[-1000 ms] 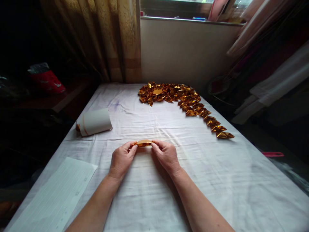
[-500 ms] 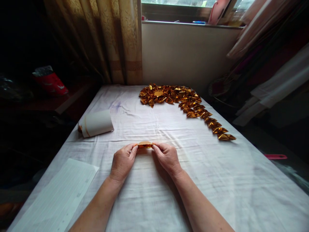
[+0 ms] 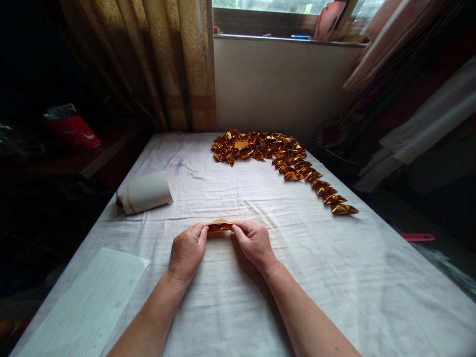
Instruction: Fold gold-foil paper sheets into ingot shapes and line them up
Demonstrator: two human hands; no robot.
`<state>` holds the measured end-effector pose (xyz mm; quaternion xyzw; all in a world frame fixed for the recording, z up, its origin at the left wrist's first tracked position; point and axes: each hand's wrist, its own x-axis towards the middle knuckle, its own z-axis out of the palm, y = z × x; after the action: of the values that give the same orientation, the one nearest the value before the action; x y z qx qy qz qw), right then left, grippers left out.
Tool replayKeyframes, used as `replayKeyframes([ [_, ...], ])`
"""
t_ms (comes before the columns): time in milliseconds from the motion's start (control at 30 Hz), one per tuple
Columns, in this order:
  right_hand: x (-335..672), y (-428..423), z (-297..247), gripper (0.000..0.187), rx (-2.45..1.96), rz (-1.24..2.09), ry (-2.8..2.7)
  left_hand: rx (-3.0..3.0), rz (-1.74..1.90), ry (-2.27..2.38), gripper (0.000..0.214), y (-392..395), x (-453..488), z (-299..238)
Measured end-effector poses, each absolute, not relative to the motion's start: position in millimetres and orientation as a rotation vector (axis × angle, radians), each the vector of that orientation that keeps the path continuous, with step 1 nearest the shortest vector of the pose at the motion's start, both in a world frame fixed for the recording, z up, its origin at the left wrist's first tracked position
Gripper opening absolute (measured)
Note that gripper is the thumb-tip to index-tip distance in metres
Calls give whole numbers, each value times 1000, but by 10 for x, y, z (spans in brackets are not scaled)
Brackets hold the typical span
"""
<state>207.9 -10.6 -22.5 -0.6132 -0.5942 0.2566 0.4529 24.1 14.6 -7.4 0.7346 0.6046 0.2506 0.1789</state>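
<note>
Between my two hands is a small folded piece of gold foil paper [image 3: 220, 226], shiny along its near side and matte on the raised top. My left hand [image 3: 189, 248] pinches its left end between thumb and fingers. At the right end, my right hand [image 3: 253, 243] grips it the same way. Both hands are low over the white cloth on the table. Farther off lies a pile of folded gold foil pieces [image 3: 256, 145], and a row of similar pieces [image 3: 323, 187] trails from it toward the right edge.
A white paper roll [image 3: 147, 192] lies at the left of the white-covered table [image 3: 320, 287]. Nearer is a lined paper sheet [image 3: 84, 302]. Beyond the table are a curtain [image 3: 186, 64], a window ledge [image 3: 290, 40], hanging clothes [image 3: 420, 119] and a red container [image 3: 72, 130].
The folded gold foil paper's middle has risen slightly into a peak. Both hands keep their pinch on its ends. The whole view has shifted a little.
</note>
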Motion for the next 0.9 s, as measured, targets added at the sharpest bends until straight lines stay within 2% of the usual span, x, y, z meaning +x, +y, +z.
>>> replayKeyframes([
  [533, 2040, -106, -198, 22, -1530, 644, -1428, 2179, 709, 1740, 27, 108, 290, -53],
  [900, 2048, -102, -238, 21, -1460, 646, -1434, 2217, 548, 1800, 22, 118, 305, -32],
])
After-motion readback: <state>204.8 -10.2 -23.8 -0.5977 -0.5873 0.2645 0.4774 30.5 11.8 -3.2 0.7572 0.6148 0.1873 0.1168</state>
